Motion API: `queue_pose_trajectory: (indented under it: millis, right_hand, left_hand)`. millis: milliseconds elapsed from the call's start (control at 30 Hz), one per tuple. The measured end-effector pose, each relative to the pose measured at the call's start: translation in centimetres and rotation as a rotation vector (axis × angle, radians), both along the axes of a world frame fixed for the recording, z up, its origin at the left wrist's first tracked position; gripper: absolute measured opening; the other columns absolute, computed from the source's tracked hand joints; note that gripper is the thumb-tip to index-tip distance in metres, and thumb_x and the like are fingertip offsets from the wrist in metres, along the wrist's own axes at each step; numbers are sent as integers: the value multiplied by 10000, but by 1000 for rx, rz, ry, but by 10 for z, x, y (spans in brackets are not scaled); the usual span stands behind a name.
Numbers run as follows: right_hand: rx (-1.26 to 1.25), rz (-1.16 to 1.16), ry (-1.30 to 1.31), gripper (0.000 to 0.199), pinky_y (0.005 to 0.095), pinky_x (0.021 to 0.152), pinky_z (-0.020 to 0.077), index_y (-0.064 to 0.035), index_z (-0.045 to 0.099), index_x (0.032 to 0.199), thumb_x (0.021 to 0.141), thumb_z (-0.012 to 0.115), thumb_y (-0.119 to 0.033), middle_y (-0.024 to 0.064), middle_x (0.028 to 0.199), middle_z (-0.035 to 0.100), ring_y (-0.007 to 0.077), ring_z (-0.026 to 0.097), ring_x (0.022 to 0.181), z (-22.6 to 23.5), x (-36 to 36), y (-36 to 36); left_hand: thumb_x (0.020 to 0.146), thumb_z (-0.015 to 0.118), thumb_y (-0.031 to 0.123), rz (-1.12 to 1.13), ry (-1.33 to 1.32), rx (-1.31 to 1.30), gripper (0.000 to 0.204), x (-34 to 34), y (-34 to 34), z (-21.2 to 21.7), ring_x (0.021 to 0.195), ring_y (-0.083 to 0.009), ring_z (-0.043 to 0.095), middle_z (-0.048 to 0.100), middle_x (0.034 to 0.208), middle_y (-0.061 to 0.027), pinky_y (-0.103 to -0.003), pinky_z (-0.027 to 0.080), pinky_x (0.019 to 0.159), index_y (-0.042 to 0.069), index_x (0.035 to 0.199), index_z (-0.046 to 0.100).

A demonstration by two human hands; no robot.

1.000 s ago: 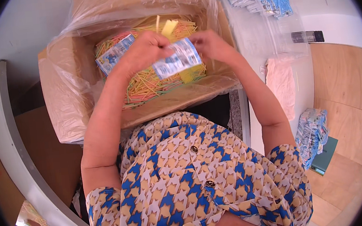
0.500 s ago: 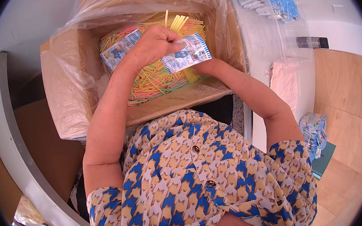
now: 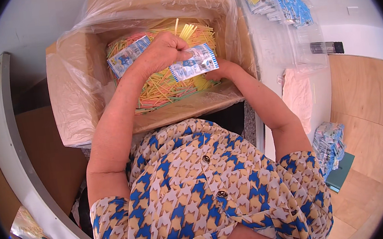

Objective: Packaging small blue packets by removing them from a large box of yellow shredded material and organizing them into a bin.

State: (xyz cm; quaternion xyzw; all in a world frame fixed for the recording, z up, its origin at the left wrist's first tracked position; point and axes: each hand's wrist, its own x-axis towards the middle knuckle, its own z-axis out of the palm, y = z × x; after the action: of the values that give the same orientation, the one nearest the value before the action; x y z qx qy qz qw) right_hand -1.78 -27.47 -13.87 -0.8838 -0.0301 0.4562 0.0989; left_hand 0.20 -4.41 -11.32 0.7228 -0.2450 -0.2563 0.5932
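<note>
My left hand (image 3: 164,52) is closed above the open carton, pinching a small clear plastic packet (image 3: 194,63) with blue striped ends. A bunch of thin yellow straw-like sticks (image 3: 187,31) sticks up past its knuckles, one standing apart. Lower right, my right hand (image 3: 217,72) reaches into the carton, its fingers partly hidden behind the packet. Against those fingers lies a bundle of yellow sticks (image 3: 203,83), and the hand appears curled round it. Loose pink, yellow and green sticks (image 3: 159,92) fill the carton. Another blue-and-white packet (image 3: 125,57) lies on them, left of my left hand.
The cardboard carton (image 3: 75,66) is lined with clear plastic film. Right of it, a clear plastic bin (image 3: 292,40) holds several blue-and-white packets (image 3: 282,5). A dark cylinder (image 3: 327,47), a pink cloth (image 3: 297,93), stacked packets (image 3: 330,147) and a green book-like item (image 3: 341,173) are farther right.
The view has shifted slightly. The packet in my left hand has tilted a little and sits slightly lower. Both hands keep nearly the same places.
</note>
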Motion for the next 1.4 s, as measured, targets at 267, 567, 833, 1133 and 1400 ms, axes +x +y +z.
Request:
queue_pose_trajectory:
  millis: [267, 567, 833, 1133, 1400]
  right_hand:
    - [789, -618, -177, 76, 228, 473, 451, 0, 645, 810, 755, 671, -46, 55, 660, 633, 89, 561, 517, 76, -3, 2]
    - [1008, -679, -353, 112, 201, 519, 397, -32, 622, 823, 802, 681, -125, 14, 725, 608, 62, 531, 610, 79, -15, 25]
    - [652, -117, -1065, 305, 387, 552, 435, -22, 574, 760, 767, 681, -308, 141, 623, 552, 285, 559, 571, 68, -6, 59]
    - [432, -203, -843, 185, 380, 577, 451, 3, 565, 743, 747, 641, -166, 170, 643, 565, 255, 561, 615, 68, -22, -1]
    - [208, 46, -595, 182, 408, 613, 472, -10, 589, 814, 745, 639, -171, 145, 665, 604, 306, 616, 640, 73, -36, -12]
  left_hand:
    - [742, 657, 51, -13, -52, -119, 156, -14, -10, -9, 509, -63, 379, 429, 515, -32, -285, 352, 481, -53, 663, 571]
    - [791, 680, 68, -127, -16, -219, 90, -15, -11, -8, 643, -37, 521, 638, 680, -16, -250, 447, 602, -14, 827, 675]
    - [767, 671, 0, -16, -501, -165, 41, -21, -21, -15, 700, -197, 627, 655, 740, -93, -300, 483, 648, 9, 806, 664]
    - [889, 599, 121, 49, 92, -325, 139, -14, -20, -11, 691, -27, 505, 580, 705, 45, -229, 446, 640, -1, 840, 645]
    - [885, 606, 123, 85, 185, -439, 136, -17, -16, -6, 715, -33, 555, 653, 787, 16, -213, 463, 662, 17, 919, 684]
